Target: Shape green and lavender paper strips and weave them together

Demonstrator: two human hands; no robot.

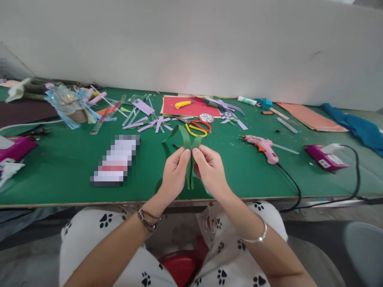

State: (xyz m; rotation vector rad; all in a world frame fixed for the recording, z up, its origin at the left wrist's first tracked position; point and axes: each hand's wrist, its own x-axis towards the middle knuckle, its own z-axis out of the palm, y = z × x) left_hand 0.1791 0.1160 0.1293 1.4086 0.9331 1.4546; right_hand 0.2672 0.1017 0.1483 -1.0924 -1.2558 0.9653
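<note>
My left hand and my right hand meet near the front edge of the green table, thumbs side by side. Both pinch a piece of green paper cut into strips. Some strips rise above my thumbs and curl to the left; others hang down between the hands. My fingertips behind the paper are hidden. Just beyond it lie scissors with yellow and red handles, next to a round case of small pale beads or pins.
A pink glue gun lies to the right, its cord running off the table edge toward a purple power socket. To the left lies a blurred-out phone. Lilac paper strips, red paper and a yellow cutter lie behind.
</note>
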